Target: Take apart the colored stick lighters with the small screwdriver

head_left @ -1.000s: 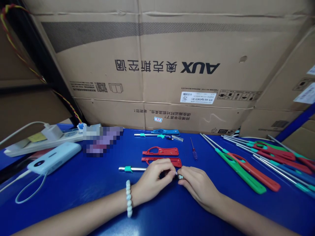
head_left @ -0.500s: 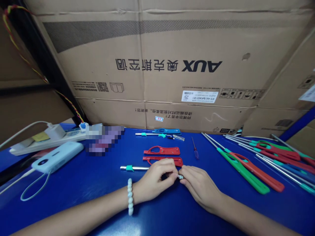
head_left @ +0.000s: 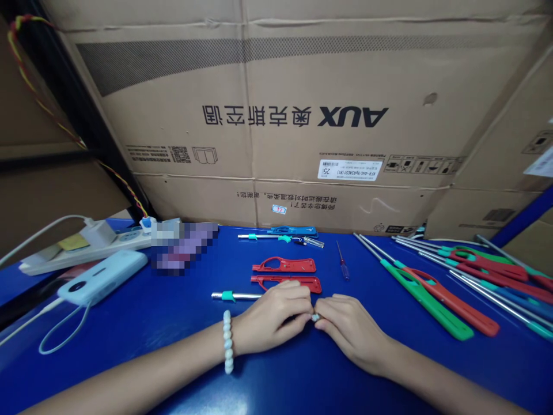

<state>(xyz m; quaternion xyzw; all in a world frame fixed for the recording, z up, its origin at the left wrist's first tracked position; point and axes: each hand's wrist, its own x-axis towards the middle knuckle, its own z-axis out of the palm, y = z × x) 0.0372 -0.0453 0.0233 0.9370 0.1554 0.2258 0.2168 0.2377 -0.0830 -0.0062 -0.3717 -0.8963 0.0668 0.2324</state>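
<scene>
Both my hands rest on the blue table (head_left: 181, 323), fingertips meeting. My left hand (head_left: 272, 317), with a bead bracelet on its wrist, grips the end of a metal tube with a teal collar (head_left: 231, 296) that sticks out to its left. My right hand (head_left: 349, 328) pinches a small pale part (head_left: 316, 317) against that end. Just beyond my fingers lie two red plastic handle halves (head_left: 285, 274).
A small screwdriver (head_left: 341, 262) and a blue lighter with loose tube parts (head_left: 285, 234) lie farther back. Several long-tubed lighters in green and red (head_left: 436, 294) are spread at the right. A power strip (head_left: 82, 245) and a power bank (head_left: 101, 276) sit at left. Big cardboard boxes (head_left: 276, 115) wall the back.
My hands have barely shifted; the fingertips have closed tighter around the small part at the tube's end. The view moved slightly.
</scene>
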